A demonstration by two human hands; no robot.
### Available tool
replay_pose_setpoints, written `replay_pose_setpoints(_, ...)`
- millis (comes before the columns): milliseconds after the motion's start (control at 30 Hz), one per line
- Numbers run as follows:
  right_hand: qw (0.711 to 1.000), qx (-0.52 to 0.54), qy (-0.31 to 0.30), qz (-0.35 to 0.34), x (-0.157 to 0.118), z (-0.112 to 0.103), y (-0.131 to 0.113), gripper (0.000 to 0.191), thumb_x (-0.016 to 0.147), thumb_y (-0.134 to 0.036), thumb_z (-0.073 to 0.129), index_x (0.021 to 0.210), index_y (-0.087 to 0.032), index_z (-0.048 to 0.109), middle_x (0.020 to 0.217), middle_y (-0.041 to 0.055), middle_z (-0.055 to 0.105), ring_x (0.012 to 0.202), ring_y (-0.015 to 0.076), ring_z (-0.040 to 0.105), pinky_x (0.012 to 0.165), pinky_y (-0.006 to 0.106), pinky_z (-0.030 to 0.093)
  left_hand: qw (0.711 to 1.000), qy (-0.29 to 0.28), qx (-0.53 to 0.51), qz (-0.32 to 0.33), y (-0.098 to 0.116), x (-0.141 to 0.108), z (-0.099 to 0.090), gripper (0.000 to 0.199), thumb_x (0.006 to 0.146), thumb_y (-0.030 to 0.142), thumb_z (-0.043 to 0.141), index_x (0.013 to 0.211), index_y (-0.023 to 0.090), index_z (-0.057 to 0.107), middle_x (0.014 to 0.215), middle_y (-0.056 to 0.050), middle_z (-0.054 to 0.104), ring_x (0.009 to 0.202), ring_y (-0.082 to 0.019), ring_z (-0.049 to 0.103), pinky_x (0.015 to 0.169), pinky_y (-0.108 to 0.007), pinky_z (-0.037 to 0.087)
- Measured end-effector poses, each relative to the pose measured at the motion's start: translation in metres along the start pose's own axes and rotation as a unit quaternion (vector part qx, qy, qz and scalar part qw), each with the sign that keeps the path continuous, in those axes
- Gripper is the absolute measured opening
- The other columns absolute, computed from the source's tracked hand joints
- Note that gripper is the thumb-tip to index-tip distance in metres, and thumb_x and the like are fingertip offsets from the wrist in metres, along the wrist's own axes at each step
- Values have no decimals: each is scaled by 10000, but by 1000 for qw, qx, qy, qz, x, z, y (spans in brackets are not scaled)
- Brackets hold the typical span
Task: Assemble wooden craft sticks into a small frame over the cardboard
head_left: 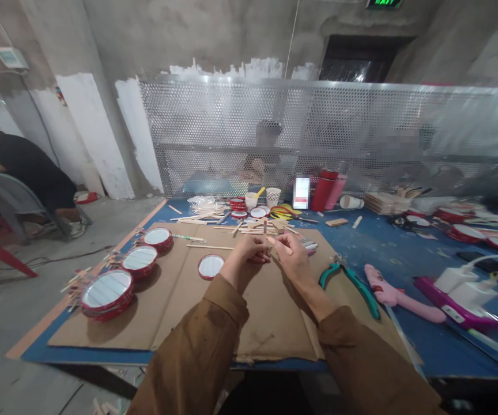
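Observation:
Both hands are raised close together over a cardboard sheet (pixel 275 323). My left hand (pixel 251 253) is closed, its fingertips at the lower end of a thin wooden stick (pixel 265 230) that stands upright. My right hand (pixel 291 251) pinches at the same stick from the right. Left of my hands a small red-rimmed round piece (pixel 211 267) with a white face lies on the cardboard. Three larger red-rimmed round pieces (pixel 107 291) stand in a row at the left, with thin sticks (pixel 76 286) beside them.
Teal-handled pliers (pixel 355 282), a pink glue gun (pixel 400 297) and a purple power strip (pixel 456 305) lie at the right. Sticks, cups (pixel 274 196), a lit phone (pixel 301 193) and red bottles (pixel 324 191) line the back before a perforated metal screen (pixel 231 127). A person sits far left.

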State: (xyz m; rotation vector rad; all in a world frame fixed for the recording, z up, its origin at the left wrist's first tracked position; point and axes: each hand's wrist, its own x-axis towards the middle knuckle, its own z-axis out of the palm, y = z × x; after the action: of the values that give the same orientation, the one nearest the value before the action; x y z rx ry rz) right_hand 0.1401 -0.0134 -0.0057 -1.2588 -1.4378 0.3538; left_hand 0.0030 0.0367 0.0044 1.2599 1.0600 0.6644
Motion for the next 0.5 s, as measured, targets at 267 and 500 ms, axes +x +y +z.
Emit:
replay_pose_setpoints(267, 999, -37, 19, 1, 0, -1, 2, 316, 817, -558, 568, 761, -248, 583, 699, 35, 671, 668, 220, 614, 654, 341, 495, 1000, 5, -2, -8, 1, 1, 1, 237, 860, 133, 736, 671, 117, 594, 590, -13, 638, 520, -89, 650, 615, -197, 565)
replay_pose_setpoints(500, 1000, -3, 25, -5, 0, 4, 12, 348, 842, -585, 559, 852, -239, 591, 747, 36, 666, 679, 208, 610, 694, 344, 506, 999, 17, 21, -22, -1, 6, 1, 242, 883, 126, 709, 662, 105, 610, 579, -15, 639, 521, -79, 647, 637, -190, 567)
